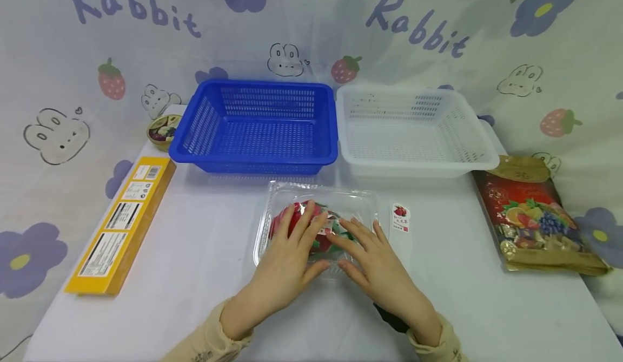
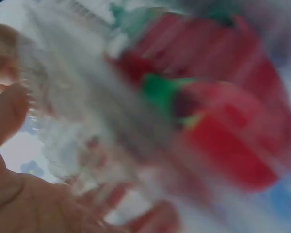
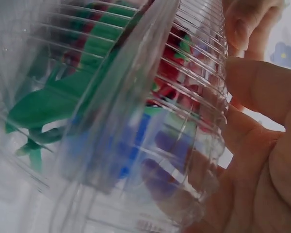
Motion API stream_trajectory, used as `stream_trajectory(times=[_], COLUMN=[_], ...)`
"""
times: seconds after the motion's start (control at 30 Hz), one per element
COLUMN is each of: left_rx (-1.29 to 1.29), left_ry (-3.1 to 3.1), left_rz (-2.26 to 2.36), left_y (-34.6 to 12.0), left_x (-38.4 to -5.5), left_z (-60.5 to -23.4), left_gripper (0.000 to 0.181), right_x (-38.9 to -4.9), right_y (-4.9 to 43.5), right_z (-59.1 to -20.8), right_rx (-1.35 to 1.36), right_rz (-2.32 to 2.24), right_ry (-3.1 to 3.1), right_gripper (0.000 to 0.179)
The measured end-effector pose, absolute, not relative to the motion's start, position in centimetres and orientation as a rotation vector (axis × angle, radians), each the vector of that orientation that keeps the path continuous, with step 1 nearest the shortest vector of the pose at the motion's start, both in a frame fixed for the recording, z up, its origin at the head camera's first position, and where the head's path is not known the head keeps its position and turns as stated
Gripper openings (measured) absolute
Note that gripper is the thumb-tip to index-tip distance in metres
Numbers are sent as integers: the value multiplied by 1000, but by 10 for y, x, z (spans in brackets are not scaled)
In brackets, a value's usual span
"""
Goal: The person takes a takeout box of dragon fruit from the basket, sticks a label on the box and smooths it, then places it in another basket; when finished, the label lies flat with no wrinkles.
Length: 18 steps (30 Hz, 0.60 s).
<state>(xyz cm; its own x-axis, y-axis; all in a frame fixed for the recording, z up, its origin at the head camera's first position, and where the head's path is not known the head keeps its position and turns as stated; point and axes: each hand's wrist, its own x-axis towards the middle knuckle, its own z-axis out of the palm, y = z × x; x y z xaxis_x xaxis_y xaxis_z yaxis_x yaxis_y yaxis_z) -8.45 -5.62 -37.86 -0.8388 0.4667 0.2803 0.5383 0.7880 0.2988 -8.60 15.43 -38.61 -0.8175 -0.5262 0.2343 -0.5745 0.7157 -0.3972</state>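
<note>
A clear plastic clamshell box (image 1: 362,202) lies on the white table in front of me in the head view. Through its lid show red objects with green parts, one red piece (image 2: 233,150) filling much of the left wrist view and a green one (image 3: 58,99) in the right wrist view. Both hands are over the lid with fingers spread and fairly straight. My left hand (image 1: 282,264) lies over the box's left part, my right hand (image 1: 382,267) over its right part. Their thumbs are close together at the near edge. The fingers partly hide the contents.
Behind the box stand a blue basket (image 1: 253,164) and a white basket (image 1: 418,164). A yellow carton (image 1: 121,226) and a round tin (image 1: 165,132) are on the left. To the right lie a small fruit label (image 1: 400,218) and a red and gold food bag (image 1: 535,216).
</note>
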Motion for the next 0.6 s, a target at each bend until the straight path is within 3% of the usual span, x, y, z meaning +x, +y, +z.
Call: stream_trajectory(times=[0.37, 0.6], left_rx=[-651, -342], left_ry=[-2779, -2706], left_rz=[-188, -224], left_y=[-62, -52], left_x=[-84, -95], left_z=[-388, -390], left_gripper=[87, 73], right_x=[-87, -91], right_y=[146, 136], right_z=[-386, -387], right_rx=[853, 792], right_rz=[641, 547], right_ry=[-2784, -2725], right_gripper=[46, 39])
